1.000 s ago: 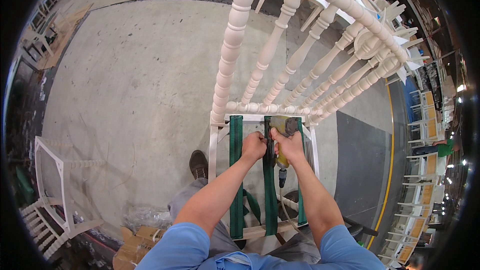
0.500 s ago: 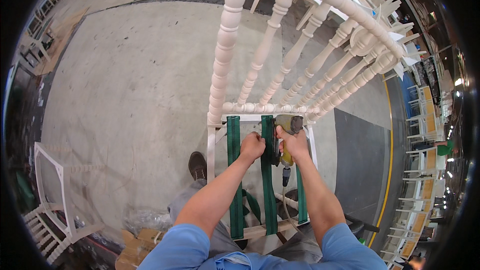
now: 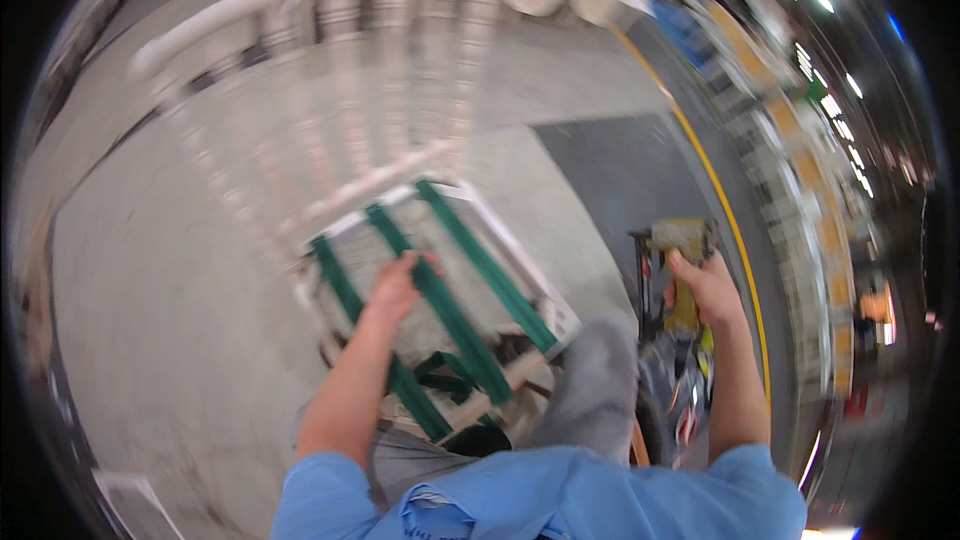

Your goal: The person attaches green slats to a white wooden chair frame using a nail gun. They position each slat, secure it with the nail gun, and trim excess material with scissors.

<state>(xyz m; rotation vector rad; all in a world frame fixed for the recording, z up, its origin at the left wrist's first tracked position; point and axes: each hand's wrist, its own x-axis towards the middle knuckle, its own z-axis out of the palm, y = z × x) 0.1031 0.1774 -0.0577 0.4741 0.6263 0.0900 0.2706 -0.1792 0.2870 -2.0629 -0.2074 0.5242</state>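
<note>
A white wooden chair frame [image 3: 515,255] stands before me, with its turned-spindle back [image 3: 345,120] on the far side, blurred by motion. Three green webbing straps run from back to front across the open seat. My left hand [image 3: 393,287] is closed around the middle strap [image 3: 450,320], fingertips showing past its right edge. Off to the right, away from the seat, my right hand [image 3: 712,288] grips a yellow and black pneumatic stapler [image 3: 682,236] by its handle. A loose tangle of green strap [image 3: 445,372] hangs below the seat near its front.
Beneath the stapler sits a dark heap of mixed items [image 3: 675,385], too blurred to make out. A yellow floor line [image 3: 715,175] curves along the right. Beyond it stand rows of pale chairs [image 3: 800,200]. A white frame piece [image 3: 135,500] lies at the lower left.
My right hand has carried the stapler off the middle strap, out to the right of the chair. My left hand stays at that strap. The view has turned right, so the chair appears tilted and further left.
</note>
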